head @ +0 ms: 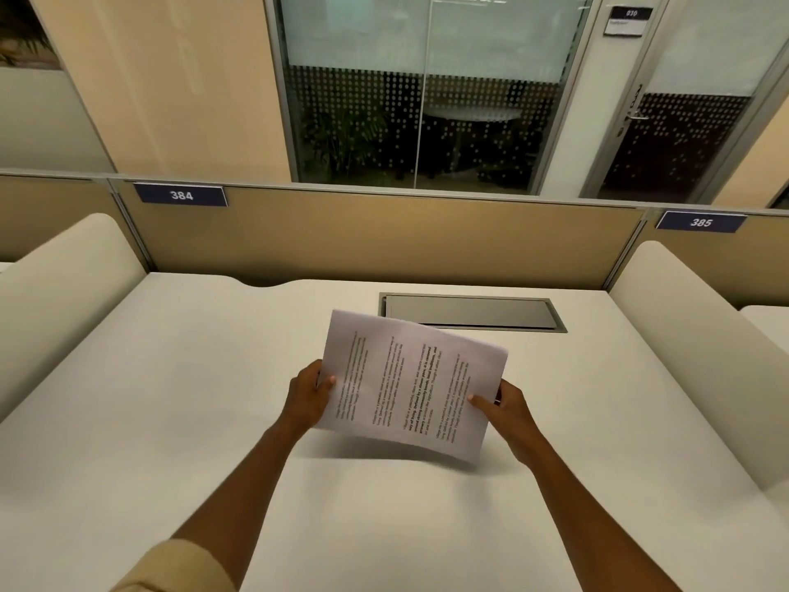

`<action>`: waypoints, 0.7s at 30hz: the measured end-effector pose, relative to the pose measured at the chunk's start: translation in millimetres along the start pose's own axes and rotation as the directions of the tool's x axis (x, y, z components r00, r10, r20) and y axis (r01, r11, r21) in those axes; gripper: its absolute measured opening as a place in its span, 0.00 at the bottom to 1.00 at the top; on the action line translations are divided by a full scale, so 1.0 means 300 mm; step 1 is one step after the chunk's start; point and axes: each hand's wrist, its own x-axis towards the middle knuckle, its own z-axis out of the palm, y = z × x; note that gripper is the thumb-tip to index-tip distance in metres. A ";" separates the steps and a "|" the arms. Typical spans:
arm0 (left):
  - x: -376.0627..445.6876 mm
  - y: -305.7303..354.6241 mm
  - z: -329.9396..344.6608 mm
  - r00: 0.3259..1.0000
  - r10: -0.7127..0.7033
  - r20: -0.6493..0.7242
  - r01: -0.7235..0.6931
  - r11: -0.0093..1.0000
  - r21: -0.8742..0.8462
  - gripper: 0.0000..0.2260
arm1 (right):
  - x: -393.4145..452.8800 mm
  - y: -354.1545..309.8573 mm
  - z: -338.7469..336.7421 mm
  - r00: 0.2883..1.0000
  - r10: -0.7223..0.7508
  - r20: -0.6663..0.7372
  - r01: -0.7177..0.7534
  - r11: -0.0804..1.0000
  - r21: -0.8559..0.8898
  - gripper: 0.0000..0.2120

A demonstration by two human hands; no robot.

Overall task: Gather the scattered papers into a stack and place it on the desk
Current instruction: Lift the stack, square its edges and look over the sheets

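A stack of white printed papers (410, 382) hangs in the air a little above the middle of the white desk (170, 399), tilted, its text lines running sideways. My left hand (308, 395) grips its left edge, thumb on top of the sheet. My right hand (506, 410) grips its right edge, thumb pressed onto the printed face. The stack casts a shadow on the desk just below it. No loose sheets show elsewhere on the desk.
A grey metal cable hatch (471, 313) is set into the desk behind the papers. Cream rounded side dividers (64, 284) (691, 335) flank the desk. A tan back partition (384, 237) carries number plates 384 and 385. Glass walls stand beyond.
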 end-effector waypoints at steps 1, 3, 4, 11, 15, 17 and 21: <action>0.024 0.021 -0.019 1.000 0.012 0.024 -0.012 1.000 0.025 0.10 | 0.007 -0.013 -0.013 1.000 -0.006 0.010 0.006 1.000 0.029 0.11; 0.072 0.068 -0.055 0.996 0.037 0.081 -0.044 0.996 0.081 0.10 | 0.022 -0.035 -0.041 1.000 -0.006 0.027 0.003 0.994 0.111 0.14; 0.096 0.092 -0.072 0.993 0.045 0.107 -0.057 0.992 0.114 0.11 | 0.029 -0.045 -0.056 0.999 0.005 0.032 -0.010 0.988 0.157 0.15; 0.231 0.236 -0.138 0.963 0.044 0.266 -0.144 0.919 0.368 0.09 | 0.038 -0.052 -0.139 0.995 0.087 0.058 -0.097 0.977 0.193 0.13; 0.257 0.301 -0.121 0.938 0.040 0.344 -0.208 0.859 0.468 0.05 | 0.000 -0.035 -0.144 0.978 0.083 0.194 -0.095 0.994 0.058 0.17; 0.260 0.322 -0.098 0.925 0.035 0.379 -0.235 0.836 0.496 0.06 | -0.016 -0.028 -0.129 0.955 0.103 0.280 -0.098 0.995 -0.032 0.18; 0.260 0.342 -0.057 0.914 0.029 0.406 -0.260 0.809 0.527 0.08 | -0.031 -0.006 -0.107 0.931 0.126 0.344 -0.082 0.987 -0.140 0.14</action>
